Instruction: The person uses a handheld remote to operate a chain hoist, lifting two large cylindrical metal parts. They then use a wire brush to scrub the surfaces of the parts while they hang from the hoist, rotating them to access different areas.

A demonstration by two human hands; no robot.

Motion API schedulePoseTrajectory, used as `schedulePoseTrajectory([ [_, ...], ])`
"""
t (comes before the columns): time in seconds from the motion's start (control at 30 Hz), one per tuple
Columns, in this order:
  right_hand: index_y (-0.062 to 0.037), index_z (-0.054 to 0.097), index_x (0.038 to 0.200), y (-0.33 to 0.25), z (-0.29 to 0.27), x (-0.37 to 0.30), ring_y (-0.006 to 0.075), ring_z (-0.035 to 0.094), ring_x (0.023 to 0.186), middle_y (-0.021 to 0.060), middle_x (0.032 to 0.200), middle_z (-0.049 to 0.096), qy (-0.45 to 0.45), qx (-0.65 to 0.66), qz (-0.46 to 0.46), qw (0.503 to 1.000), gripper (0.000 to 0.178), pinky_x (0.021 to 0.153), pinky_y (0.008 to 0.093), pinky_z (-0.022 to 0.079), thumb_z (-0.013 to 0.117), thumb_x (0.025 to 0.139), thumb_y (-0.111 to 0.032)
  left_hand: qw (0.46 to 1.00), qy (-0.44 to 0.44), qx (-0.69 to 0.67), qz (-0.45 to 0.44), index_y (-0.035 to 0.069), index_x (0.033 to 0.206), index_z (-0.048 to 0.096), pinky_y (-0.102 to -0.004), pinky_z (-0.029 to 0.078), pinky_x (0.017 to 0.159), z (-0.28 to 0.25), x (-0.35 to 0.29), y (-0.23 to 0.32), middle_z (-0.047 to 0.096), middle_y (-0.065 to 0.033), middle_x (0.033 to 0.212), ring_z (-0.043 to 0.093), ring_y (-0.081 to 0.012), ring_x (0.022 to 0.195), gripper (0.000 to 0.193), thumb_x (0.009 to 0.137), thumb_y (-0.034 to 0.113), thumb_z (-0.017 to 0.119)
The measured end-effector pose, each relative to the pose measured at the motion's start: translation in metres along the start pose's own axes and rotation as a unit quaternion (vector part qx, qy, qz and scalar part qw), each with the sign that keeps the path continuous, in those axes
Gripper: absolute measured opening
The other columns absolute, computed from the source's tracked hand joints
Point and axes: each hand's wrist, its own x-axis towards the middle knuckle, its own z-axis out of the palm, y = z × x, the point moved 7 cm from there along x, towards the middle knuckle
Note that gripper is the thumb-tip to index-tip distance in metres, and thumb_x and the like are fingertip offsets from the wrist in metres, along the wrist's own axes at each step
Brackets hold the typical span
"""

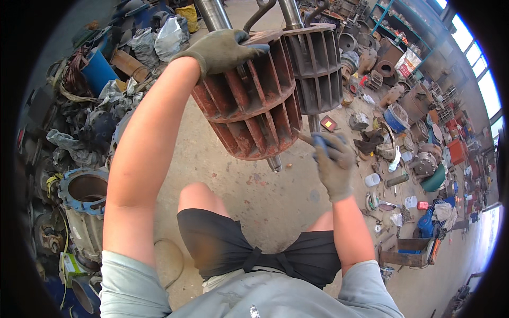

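A rust-red finned rotor (254, 114) hangs before me, shaft end pointing down, with rows of open pockets between its fins. My left hand (225, 51), in an olive work glove, grips the rotor's upper rim near the steel shaft (213, 13). Closed around a thin, worn tool, my right hand (336, 161) is gloved the same way. That thin tool (305, 138) points at the rotor's lower right side; its exact kind is unclear, and I cannot tell whether its tip touches. Directly behind stands a second, darker grey finned rotor (321, 74) on its own shaft.
Metal hooks (260, 13) rise beside the shafts. At left stand a blue-rimmed cylindrical casing (82, 191) and piled scrap. Parts litter the right-hand floor, including a white cup (372, 180) and a metal box (405, 252). A small dark red box (328, 123) lies behind my right hand.
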Motion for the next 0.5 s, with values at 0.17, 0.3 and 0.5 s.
schedulePoseTrajectory([
  [0.17,0.0012,0.086,0.102,-0.065,-0.011,-0.019,0.0267,0.07,0.086,0.0075,0.112,0.082,0.005,-0.132,-0.348,0.928,0.012,0.074,0.0373,0.057,0.082,0.09,0.004,0.999,0.023,-0.002,0.027,-0.003,0.141,0.073,-0.046,0.057,0.107,0.002,-0.005,0.002,0.08,-0.0265,0.123,0.077,-0.0394,0.12,0.081,0.102,0.068,0.072],
  [0.3,-0.0013,0.084,0.108,-0.02,0.026,-0.011,0.0325,0.072,0.083,0.0109,0.111,0.081,-0.147,-0.189,-0.163,0.957,0.024,0.071,0.0432,0.059,0.087,0.084,-0.001,0.999,0.02,-0.025,0.002,-0.002,0.138,0.074,-0.0469,0.058,0.106,0.003,-0.01,0.011,0.08,-0.027,0.122,0.078,-0.0406,0.117,0.078,0.102,0.067,0.073],
  [0.5,-0.0078,0.083,0.117,-0.028,0.019,-0.025,0.0341,0.074,0.084,0.0129,0.104,0.079,-0.05,-0.239,-0.248,0.937,0.034,0.068,0.0425,0.059,0.089,0.084,-0.006,1.0,0.009,-0.006,-0.029,-0.005,0.143,0.069,-0.0478,0.057,0.108,0.002,-0.018,0.025,0.078,-0.03,0.126,0.077,-0.0412,0.121,0.08,0.104,0.065,0.072],
])
